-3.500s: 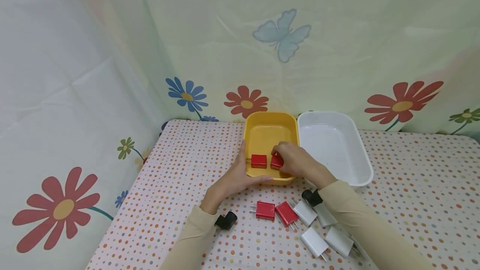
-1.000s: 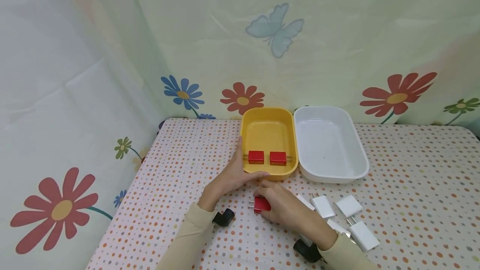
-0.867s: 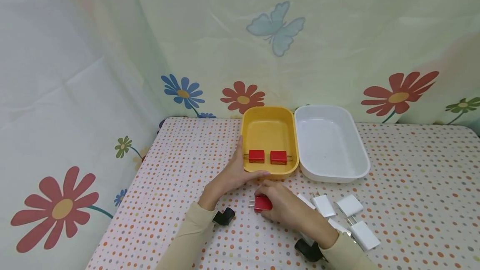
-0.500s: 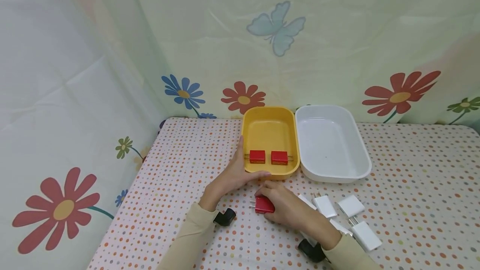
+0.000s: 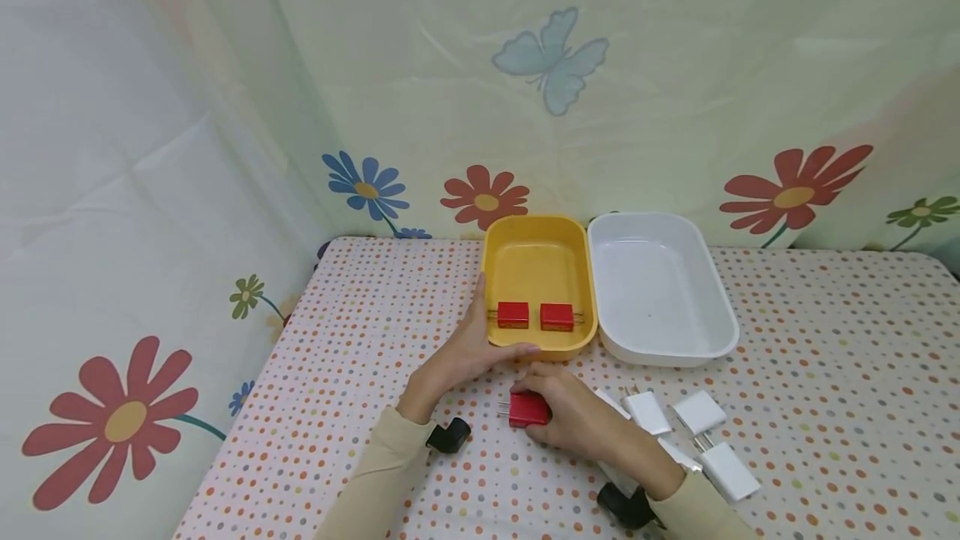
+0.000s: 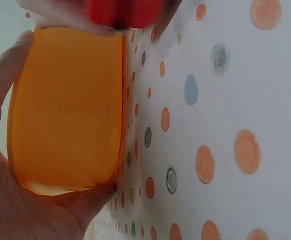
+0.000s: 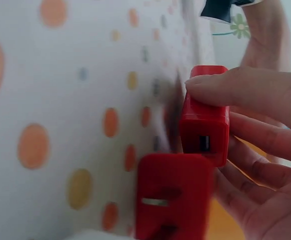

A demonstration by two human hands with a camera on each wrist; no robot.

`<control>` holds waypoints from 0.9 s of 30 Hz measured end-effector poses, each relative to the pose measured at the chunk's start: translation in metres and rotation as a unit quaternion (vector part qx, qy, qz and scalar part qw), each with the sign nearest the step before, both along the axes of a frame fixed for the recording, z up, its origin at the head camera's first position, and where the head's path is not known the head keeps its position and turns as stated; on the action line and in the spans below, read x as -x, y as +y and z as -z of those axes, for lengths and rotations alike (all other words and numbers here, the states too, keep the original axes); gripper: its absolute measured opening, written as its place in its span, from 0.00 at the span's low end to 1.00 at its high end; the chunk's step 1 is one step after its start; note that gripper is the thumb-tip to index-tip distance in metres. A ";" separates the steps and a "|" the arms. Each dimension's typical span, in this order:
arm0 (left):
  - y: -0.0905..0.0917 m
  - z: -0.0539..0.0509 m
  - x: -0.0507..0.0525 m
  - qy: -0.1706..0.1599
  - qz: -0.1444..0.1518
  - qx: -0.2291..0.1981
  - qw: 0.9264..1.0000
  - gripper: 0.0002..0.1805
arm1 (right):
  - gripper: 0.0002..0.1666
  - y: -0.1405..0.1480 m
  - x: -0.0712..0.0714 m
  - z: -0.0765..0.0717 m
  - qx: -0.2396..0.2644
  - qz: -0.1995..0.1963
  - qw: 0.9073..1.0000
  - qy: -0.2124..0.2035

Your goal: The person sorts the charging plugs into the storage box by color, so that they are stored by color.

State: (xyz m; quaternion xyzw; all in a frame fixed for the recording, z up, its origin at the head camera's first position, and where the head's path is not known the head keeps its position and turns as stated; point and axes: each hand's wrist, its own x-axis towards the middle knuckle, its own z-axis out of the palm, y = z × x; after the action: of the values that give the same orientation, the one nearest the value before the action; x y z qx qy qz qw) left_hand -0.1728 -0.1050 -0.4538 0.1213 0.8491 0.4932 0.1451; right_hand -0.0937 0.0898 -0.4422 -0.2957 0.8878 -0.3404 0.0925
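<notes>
At the front-left corner of the yellow tray (image 5: 536, 265), my left hand (image 5: 467, 348) holds on, fingers along its left side and thumb on its front wall. My right hand (image 5: 573, 415) pinches a red wall charger (image 5: 529, 410) just in front of that tray, prongs pointing left. In the right wrist view the held charger's USB port (image 7: 204, 143) shows, and a second red charger (image 7: 173, 200) lies close by, prongs toward the camera; the hand hides it in the head view. Inside the tray lie two red chargers, one left (image 5: 513, 315) and one right (image 5: 557, 317), prongs pointing apart.
A white tray (image 5: 660, 298) stands against the yellow tray's right side. Several white chargers (image 5: 729, 472) are scattered right of my right hand, some partly under the forearm. A dotted cloth (image 5: 825, 357) covers the table; a printed curtain (image 5: 420, 65) hangs behind.
Since the earliest frame, my right hand has left the yellow tray, leaving a second red charger there, and gripped another on the table. The white chargers lie differently. Over the last second little moved.
</notes>
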 end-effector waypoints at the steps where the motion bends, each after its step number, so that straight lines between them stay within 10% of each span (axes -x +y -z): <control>1: 0.000 0.000 0.000 0.000 0.000 -0.001 1.000 0.74 | 0.24 0.001 0.000 -0.002 0.004 -0.001 1.000 -0.006; 15: -0.002 0.001 0.004 0.012 0.018 -0.023 1.000 0.72 | 0.25 0.010 0.008 -0.057 -0.037 -0.025 0.999 0.026; 27: -0.002 0.001 0.003 0.020 0.031 -0.034 0.999 0.71 | 0.23 0.029 0.061 -0.088 0.002 -0.008 0.997 0.073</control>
State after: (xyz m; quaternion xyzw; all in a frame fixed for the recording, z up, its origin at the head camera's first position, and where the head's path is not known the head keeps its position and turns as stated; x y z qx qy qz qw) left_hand -0.1760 -0.1072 -0.4543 0.1621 0.8306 0.5143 0.1393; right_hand -0.1550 0.1186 -0.3544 -0.3275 0.8890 -0.3186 0.0294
